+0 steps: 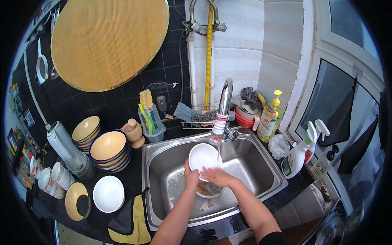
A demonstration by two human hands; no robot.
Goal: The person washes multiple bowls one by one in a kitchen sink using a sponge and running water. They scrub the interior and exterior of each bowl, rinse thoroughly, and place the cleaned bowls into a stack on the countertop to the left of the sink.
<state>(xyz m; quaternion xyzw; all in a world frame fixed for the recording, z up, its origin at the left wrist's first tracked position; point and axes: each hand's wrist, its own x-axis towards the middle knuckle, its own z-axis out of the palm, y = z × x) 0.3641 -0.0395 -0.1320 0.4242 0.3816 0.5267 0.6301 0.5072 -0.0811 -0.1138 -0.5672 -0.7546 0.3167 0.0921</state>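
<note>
My left hand [191, 176] grips a white bowl [203, 157] by its lower left edge, tilted up over the sink [163, 192]. With fingers stretched out, my right hand [216, 177] lies against the bowl's lower rim. Water runs from the faucet [226, 98] past the bowl's right side. Below my hands a second bowl [209, 196] sits in the basin with something brownish in it, partly hidden by my right hand.
Left of the sink stand a white bowl [108, 194], a yellow bowl [77, 200], stacked bowls [108, 147] and a yellow-black cloth [139, 220]. A wire rack [196, 124] is behind. To the right are a dish soap bottle [269, 118] and a spray bottle [295, 159].
</note>
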